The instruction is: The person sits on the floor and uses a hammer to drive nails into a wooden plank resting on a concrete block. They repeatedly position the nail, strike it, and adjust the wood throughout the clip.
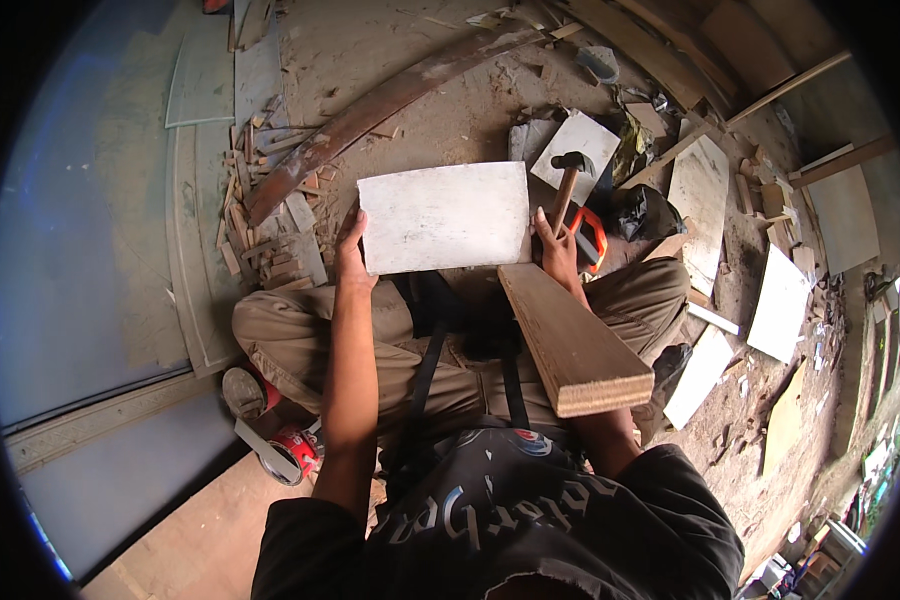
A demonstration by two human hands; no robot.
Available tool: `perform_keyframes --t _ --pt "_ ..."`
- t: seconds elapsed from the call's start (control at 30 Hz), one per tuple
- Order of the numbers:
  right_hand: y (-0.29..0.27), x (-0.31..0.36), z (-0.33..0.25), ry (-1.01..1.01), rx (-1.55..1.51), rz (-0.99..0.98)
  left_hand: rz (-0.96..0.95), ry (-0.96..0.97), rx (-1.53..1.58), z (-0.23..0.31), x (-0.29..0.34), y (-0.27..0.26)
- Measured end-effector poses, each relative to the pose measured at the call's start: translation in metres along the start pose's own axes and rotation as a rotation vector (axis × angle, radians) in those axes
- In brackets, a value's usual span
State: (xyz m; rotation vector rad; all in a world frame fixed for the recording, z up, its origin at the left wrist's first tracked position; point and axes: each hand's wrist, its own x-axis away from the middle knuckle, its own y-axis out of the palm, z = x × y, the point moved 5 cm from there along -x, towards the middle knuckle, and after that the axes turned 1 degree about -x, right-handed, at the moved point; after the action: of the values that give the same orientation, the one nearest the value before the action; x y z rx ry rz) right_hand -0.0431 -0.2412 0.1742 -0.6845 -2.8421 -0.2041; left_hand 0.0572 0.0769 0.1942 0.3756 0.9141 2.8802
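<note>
A white rectangular board [445,218] is held up in front of me, its face scuffed with dark specks. My left hand [353,252] grips its left edge, thumb on the front, the other fingers hidden behind. At the board's right edge is my right hand [558,252], closed around the lower handle of a hammer [567,190] whose dark head points up. That hand's thumb rests beside the board. From the board's lower right corner a thick wooden plank [575,345] runs toward me above my right forearm. Whether plank and board are joined, I cannot tell.
An orange-handled tool [592,240] lies just right of my right hand. Wood offcuts [270,250] and a long brown beam [370,115] lie ahead on the left. White panels [780,305] are scattered at right. A red can [295,452] stands by my left leg.
</note>
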Motion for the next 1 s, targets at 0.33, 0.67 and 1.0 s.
perform_keyframes --t 0.33,0.67,1.0 --pt "0.012 0.013 -0.016 0.062 -0.181 -0.196 -0.016 -0.011 -0.01 0.003 -0.003 -0.012" --pt "0.019 0.021 -0.023 0.047 -0.07 -0.269 0.039 -0.061 0.021 0.005 -0.008 -0.036" --pt "0.017 0.021 -0.022 0.038 -0.05 -0.341 -0.024 -0.125 0.009 0.0 -0.01 -0.044"
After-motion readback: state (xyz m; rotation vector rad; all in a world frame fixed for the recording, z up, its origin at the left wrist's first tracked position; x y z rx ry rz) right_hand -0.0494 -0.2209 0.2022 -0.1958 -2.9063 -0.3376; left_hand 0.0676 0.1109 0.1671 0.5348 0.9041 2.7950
